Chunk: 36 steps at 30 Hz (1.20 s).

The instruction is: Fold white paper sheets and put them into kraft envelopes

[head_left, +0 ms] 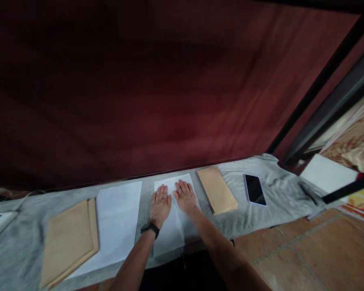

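Observation:
A white sheet of paper (166, 238) lies flat in front of me on a grey cloth. My left hand (160, 205) rests palm down on its upper left part, fingers stretched out, with a black band on the wrist. Beside it, my right hand (185, 196) lies flat on the upper right part, fingers spread a little. A small gap separates the two hands, and faint creases run down the paper below them. Just right of the sheet is a stack of brown envelopes (217, 190). To the left lies more white paper (118, 222).
Larger brown envelopes (68, 238) overlap the left white paper. A phone (255, 190) lies on the grey cloth (233, 171) at right. A white device (0, 224) with a cable sits far left. Behind rises a dark red panel (170, 101); tiled floor (306, 250) shows lower right.

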### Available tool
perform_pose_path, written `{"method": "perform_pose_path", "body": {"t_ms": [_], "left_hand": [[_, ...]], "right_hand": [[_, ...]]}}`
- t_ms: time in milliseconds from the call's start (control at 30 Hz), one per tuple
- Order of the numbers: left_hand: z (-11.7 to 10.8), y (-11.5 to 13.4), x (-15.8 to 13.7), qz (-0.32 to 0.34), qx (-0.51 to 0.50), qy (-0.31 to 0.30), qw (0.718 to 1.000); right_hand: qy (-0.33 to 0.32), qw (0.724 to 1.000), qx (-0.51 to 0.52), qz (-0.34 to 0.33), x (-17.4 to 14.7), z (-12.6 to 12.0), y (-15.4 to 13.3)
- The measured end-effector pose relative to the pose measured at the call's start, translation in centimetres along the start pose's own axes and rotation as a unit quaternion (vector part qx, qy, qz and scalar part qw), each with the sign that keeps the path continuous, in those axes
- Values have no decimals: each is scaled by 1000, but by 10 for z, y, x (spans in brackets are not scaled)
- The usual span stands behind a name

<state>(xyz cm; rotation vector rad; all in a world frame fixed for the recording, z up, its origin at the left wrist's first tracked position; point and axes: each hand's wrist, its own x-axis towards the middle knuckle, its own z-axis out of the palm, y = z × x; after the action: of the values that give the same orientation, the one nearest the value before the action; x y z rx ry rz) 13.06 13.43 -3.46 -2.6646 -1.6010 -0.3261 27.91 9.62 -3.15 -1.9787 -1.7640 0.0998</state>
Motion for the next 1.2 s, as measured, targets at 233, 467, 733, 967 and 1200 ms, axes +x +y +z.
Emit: {"method": "perform_pose_path", "body": {"t_ms": [233, 467, 733, 967, 1200], "left_hand": [[-7, -31, -4, -46, 11, 15, 999], [-14, -16, -41, -48, -9, 83, 995], [2, 33, -126, 108, -3, 62, 992], [-17, -5, -143, 65, 12, 87, 994], [-20, -36, -164, 35, -1, 109, 993]], "right_hand": [[40, 996, -57, 63, 4, 0, 26], [75, 995, -38, 56, -16, -14, 15], [58, 994, 6, -98, -113, -2, -35], [66, 994, -54, -65, -125, -24, -2], [102, 987, -116, -38, -149, -35, 25]]}}
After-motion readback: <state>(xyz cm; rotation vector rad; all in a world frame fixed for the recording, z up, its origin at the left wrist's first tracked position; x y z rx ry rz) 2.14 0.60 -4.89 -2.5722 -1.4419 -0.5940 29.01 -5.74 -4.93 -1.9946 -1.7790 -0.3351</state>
